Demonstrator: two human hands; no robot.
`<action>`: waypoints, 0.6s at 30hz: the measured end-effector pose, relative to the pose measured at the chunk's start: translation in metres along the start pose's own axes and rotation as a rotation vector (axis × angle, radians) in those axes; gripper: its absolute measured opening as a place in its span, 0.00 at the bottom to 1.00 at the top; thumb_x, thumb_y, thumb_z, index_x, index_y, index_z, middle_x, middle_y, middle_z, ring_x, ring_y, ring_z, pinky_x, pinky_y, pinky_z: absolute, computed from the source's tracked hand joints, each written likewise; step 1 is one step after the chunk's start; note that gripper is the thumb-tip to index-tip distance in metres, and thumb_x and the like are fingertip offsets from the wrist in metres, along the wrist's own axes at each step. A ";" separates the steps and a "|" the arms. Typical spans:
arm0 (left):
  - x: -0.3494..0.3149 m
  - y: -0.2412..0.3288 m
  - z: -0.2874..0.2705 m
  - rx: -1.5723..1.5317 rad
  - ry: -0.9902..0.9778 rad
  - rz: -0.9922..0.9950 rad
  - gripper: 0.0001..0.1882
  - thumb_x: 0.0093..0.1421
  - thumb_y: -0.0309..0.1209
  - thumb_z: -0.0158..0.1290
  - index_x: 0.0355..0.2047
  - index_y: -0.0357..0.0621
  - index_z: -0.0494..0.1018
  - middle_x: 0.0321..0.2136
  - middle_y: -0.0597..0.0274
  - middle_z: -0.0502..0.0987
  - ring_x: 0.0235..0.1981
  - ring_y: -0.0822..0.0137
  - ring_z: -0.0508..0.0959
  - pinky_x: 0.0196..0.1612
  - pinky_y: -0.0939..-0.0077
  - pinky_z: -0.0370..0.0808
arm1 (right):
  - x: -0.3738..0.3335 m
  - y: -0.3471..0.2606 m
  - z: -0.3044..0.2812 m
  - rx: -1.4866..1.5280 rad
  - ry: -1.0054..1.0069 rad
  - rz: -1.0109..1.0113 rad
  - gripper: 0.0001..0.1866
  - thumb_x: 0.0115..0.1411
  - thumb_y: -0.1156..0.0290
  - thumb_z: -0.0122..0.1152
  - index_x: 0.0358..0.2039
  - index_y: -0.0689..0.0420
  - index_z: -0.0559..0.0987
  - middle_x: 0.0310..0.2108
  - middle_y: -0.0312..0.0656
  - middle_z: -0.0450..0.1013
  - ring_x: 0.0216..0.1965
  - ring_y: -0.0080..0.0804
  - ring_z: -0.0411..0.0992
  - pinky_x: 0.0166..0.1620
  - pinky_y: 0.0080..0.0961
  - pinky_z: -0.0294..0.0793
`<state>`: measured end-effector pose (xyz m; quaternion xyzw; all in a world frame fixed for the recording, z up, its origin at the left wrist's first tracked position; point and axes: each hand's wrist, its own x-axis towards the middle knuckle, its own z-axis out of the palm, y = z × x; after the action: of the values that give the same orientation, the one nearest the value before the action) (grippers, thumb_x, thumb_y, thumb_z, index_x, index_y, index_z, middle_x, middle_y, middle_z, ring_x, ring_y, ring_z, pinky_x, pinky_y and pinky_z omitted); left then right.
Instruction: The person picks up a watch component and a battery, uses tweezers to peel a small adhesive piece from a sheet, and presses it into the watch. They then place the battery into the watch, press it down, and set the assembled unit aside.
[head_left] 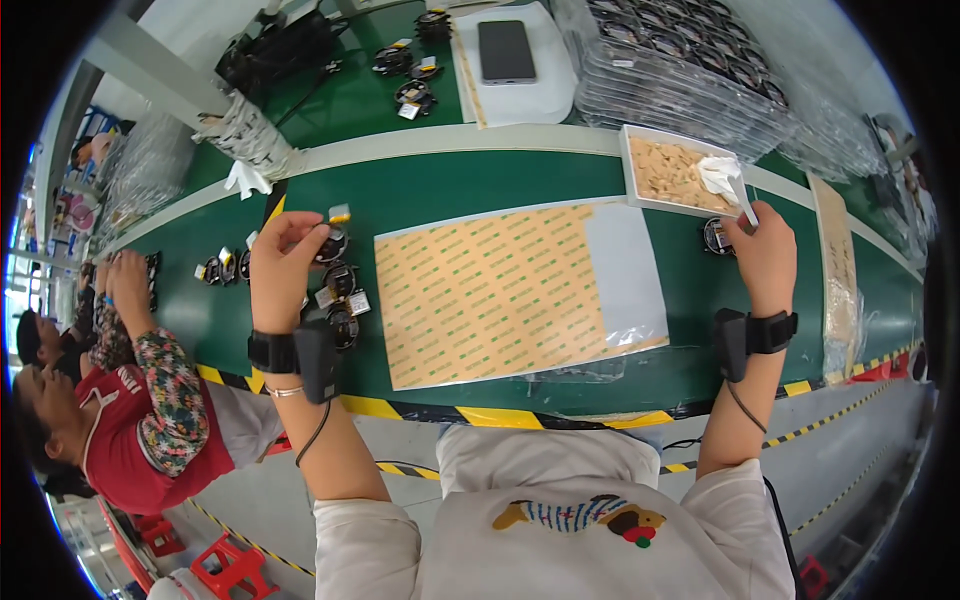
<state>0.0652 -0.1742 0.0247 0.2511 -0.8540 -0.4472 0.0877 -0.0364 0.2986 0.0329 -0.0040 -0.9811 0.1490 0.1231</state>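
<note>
My left hand [285, 262] is closed at a small round black component [334, 246], thumb and forefinger at its left edge; a white-and-yellow tab [340, 214] sticks up from it. Just below lie more round black components [342, 325] with white tabs. My right hand [766, 258] pinches a slim pale tool [746, 205], perhaps tweezers, beside a white box [631, 172] of small tan pieces [665, 172]. Under that hand's thumb side sits another round component [716, 237]. Between my hands lies a tan adhesive sheet [480, 290] with green print, its right strip bare white.
Stacked clear plastic trays [690, 95] of black parts stand at the back right. A phone [506, 52] rests on white paper behind a pale rail [430, 143]. More components [412, 97] lie at the back. At left, a co-worker [150, 420] in red works at the same bench.
</note>
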 end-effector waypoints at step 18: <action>-0.031 0.091 0.172 -0.966 -0.591 -0.235 0.13 0.63 0.26 0.41 0.47 0.35 0.65 0.40 0.51 0.74 0.37 0.61 0.78 0.39 0.74 0.78 | -0.026 -0.070 0.060 1.355 -0.370 0.144 0.05 0.57 0.77 0.55 0.33 0.61 0.71 0.33 0.40 0.71 0.37 0.28 0.74 0.42 0.22 0.75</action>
<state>-0.0046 0.0083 0.0004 0.1403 -0.5076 -0.8442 -0.1003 -0.0238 0.2125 -0.0087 0.0340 -0.6744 0.7332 -0.0807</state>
